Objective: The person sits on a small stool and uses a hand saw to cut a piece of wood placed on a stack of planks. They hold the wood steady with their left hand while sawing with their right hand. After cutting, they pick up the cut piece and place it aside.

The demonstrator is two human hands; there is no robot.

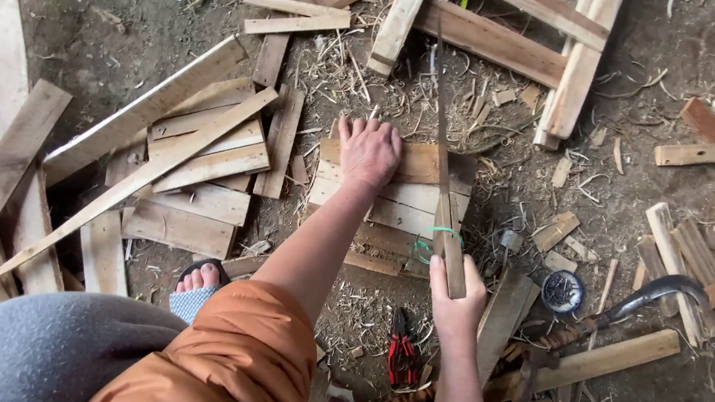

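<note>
The left hand [369, 150] lies flat on a stack of short wooden boards [392, 204] on the dirt floor [97, 23]. Its fingers are spread a little and press down on the top board, near the far edge of the stack; they do not grasp anything. The right hand [455, 297] is closed around the wooden handle of a hand saw [444, 174]. The thin blade of the saw points away from the person and stands on its edge across the right part of the stack, just beside the left hand but not touching it. A green band [433, 238] goes around the handle near the boards.

To the right of the right hand a small round tin [563, 290] stands on the ground, open at the top; it holds small dark pieces (they look like nails, but they are too small to tell). A sickle [624, 310] with a curved dark blade lies near the tin, its handle wrapped. Red pliers [402, 351] lie on the ground just below the right hand. Longer planks [154, 166] are piled to the left of the stack, and wood shavings cover the floor around it. The person's foot [198, 280] in a sandal shows beside the left arm.
</note>
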